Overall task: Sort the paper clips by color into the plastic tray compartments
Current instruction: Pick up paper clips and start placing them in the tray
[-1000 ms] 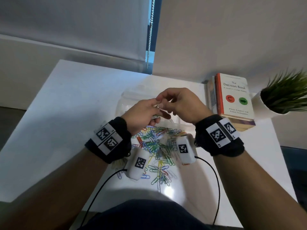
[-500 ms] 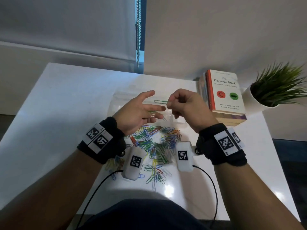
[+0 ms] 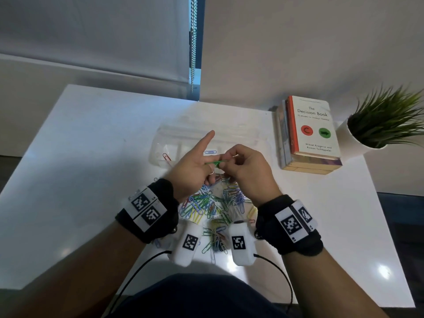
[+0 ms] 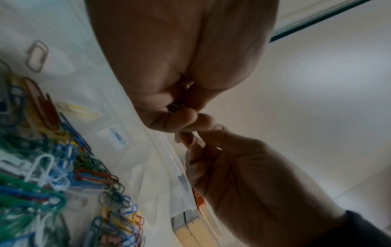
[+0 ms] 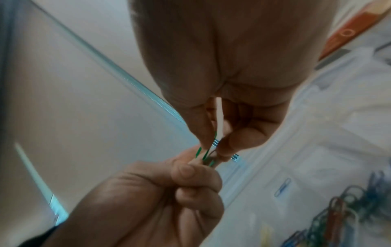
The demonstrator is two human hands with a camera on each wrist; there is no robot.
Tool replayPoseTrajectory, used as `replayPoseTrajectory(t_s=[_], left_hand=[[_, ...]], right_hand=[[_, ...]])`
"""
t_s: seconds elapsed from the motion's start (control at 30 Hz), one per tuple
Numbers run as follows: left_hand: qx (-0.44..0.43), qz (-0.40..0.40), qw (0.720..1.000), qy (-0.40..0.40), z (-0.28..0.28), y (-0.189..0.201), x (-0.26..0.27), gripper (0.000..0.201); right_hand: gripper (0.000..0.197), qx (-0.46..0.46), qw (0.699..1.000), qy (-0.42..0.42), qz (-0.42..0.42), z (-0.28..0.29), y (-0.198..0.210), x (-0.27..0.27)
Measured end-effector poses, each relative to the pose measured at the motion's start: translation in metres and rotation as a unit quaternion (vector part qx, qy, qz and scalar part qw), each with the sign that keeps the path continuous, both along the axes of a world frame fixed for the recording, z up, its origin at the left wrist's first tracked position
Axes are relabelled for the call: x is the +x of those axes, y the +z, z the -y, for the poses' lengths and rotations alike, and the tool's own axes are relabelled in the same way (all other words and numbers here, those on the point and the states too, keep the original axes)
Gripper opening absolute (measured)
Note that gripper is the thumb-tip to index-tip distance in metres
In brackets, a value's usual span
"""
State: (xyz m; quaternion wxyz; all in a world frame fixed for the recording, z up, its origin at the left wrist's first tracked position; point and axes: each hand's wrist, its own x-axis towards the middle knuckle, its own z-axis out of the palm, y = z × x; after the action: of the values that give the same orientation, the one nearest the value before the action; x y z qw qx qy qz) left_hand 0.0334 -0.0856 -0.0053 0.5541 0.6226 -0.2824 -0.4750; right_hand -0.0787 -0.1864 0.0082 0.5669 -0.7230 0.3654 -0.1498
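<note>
Both hands meet above the near edge of the clear plastic tray (image 3: pixel 160 140). My right hand (image 3: pixel 224 163) pinches a green paper clip (image 3: pixel 215 162) between thumb and fingers. My left hand (image 3: pixel 207 165) pinches the clip's other end, index finger pointing straight up. The right wrist view shows the green paper clip (image 5: pixel 206 154) between the right hand (image 5: pixel 211 145) and the left hand (image 5: pixel 190 167). One red clip (image 3: pixel 166 156) and one blue clip (image 3: pixel 210 152) lie in separate tray compartments. The mixed pile of clips (image 3: pixel 212 203) lies under my wrists.
A stack of books (image 3: pixel 309 134) lies right of the tray, and a potted plant (image 3: pixel 360 141) stands at the table's far right corner. A blind's bead chain (image 3: pixel 193 42) hangs behind the table. Bare white tabletop (image 3: pixel 91 157) stretches to the left.
Half a second ago my right hand held the green clip just clear of the left hand's open fingers. Now the left hand has closed on it, with its index finger raised.
</note>
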Motion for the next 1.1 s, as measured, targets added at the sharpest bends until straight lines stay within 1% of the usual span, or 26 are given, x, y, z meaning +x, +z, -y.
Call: replayPoseTrajectory(t_s=[0.03, 0.1, 0.17, 0.23, 0.3, 0.37, 0.4, 0.47, 0.53, 0.63, 0.73, 0.87, 0.97, 1.03, 1.1], left_hand=[[-0.005, 0.001, 1.000, 0.002, 0.001, 0.000, -0.002, 0.075], [-0.013, -0.001, 1.000, 0.000, 0.003, 0.001, -0.005, 0.072], [-0.016, -0.016, 1.000, -0.004, 0.006, 0.001, -0.006, 0.069], [-0.017, -0.034, 0.999, -0.007, 0.007, 0.002, -0.006, 0.067], [-0.006, -0.024, 1.000, -0.001, 0.009, 0.003, -0.007, 0.064], [0.011, 0.000, 1.000, 0.017, 0.009, 0.005, -0.004, 0.062], [0.018, 0.008, 0.999, 0.025, 0.009, 0.005, -0.002, 0.060], [0.030, 0.014, 0.999, 0.036, 0.008, 0.007, 0.003, 0.058], [0.039, 0.018, 0.998, 0.046, 0.007, 0.009, 0.008, 0.059], [0.040, 0.034, 0.997, 0.051, 0.006, 0.009, 0.011, 0.059], [0.028, 0.036, 0.998, 0.052, 0.006, 0.008, 0.012, 0.053], [0.003, 0.002, 0.998, 0.058, 0.003, 0.008, 0.010, 0.045], [-0.007, -0.010, 0.998, 0.069, 0.000, 0.006, 0.010, 0.045], [-0.003, 0.003, 0.997, 0.077, -0.001, 0.006, 0.011, 0.046], [0.004, 0.023, 0.996, 0.083, -0.001, 0.007, 0.010, 0.049]], right_hand=[[0.007, 0.034, 0.999, -0.012, 0.015, -0.001, 0.001, -0.001], [0.006, 0.070, 0.997, -0.012, 0.042, -0.004, 0.003, -0.003], [0.005, 0.079, 0.995, -0.001, 0.065, -0.005, 0.005, -0.006], [0.006, 0.063, 0.996, -0.001, 0.059, -0.003, 0.006, -0.008], [0.006, 0.019, 0.999, -0.017, 0.028, 0.006, 0.004, -0.010], [0.009, -0.044, 0.997, -0.055, -0.018, 0.023, 0.000, -0.013], [0.011, -0.086, 0.992, -0.072, -0.051, 0.033, -0.001, -0.014], [0.007, -0.171, 0.973, -0.087, -0.126, 0.050, 0.002, -0.018], [0.006, -0.225, 0.952, -0.089, -0.189, 0.061, 0.004, -0.020], [0.013, -0.245, 0.935, -0.071, -0.246, 0.065, -0.002, -0.018], [0.017, -0.238, 0.933, -0.052, -0.264, 0.063, -0.006, -0.018], [0.021, -0.242, 0.938, -0.070, -0.238, 0.063, 0.000, -0.025], [0.015, -0.234, 0.951, -0.068, -0.189, 0.056, 0.008, -0.026], [0.011, -0.187, 0.973, -0.032, -0.129, 0.045, 0.013, -0.023], [0.015, -0.123, 0.988, 0.038, -0.084, 0.030, 0.016, -0.019]])
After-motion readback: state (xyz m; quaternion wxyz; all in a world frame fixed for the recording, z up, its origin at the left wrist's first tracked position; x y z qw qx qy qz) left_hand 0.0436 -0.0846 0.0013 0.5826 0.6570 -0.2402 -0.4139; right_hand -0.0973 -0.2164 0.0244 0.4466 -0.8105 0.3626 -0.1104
